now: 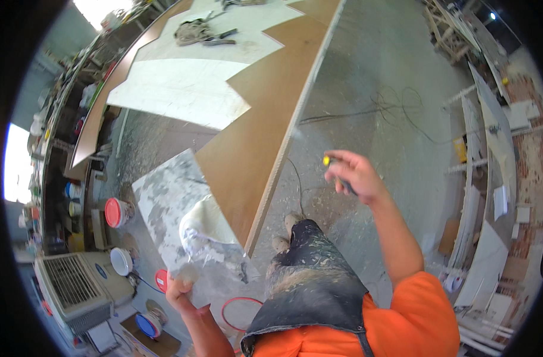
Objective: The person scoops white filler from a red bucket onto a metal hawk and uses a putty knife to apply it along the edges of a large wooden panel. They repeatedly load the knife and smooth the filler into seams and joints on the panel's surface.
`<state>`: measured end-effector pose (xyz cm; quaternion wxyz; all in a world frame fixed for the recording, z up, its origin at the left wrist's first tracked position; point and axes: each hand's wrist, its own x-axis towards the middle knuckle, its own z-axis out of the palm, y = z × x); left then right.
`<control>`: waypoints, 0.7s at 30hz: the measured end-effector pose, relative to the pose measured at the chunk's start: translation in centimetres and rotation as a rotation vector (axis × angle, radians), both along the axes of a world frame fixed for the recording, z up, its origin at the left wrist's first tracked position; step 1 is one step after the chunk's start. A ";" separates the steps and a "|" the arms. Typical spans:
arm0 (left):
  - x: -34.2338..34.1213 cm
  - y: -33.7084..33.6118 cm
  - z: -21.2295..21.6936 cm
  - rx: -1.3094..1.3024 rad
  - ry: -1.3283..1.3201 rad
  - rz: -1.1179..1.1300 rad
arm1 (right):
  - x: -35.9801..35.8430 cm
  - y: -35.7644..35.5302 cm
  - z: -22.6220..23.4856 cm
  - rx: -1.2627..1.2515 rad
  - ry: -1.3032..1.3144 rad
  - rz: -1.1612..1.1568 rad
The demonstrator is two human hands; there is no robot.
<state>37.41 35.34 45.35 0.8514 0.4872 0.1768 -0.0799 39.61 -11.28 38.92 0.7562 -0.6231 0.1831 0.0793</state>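
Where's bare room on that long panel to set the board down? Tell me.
Free: the brown strip of the long panel along its right edge, and the white coated patch mid-panel. Crowded: the far end, with a rag and tool. The floor left of it holds buckets.

Long brown counter (253, 143) runs from 6 toward 12 o'clock, part-coated with white patches (182, 89). A rag bundle (194, 31) lies at its 12 o'clock end. The dusty floor (366, 77) carries black cables (396, 104) at 2 o'clock.
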 end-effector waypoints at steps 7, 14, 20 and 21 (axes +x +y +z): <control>0.3 -2.8 2.1 0.077 0.111 0.021 | 7.1 0.2 -11.5 0.526 -0.114 -0.476; 0.6 -4.2 2.7 0.195 0.142 0.069 | 12.0 1.5 -15.1 0.375 -0.128 -0.595; 0.6 -3.5 2.6 0.198 0.142 0.039 | 12.9 3.4 -15.9 0.163 -0.075 -0.621; 0.5 -3.5 2.7 0.208 0.143 0.046 | 12.2 4.1 -17.0 0.113 -0.072 -0.619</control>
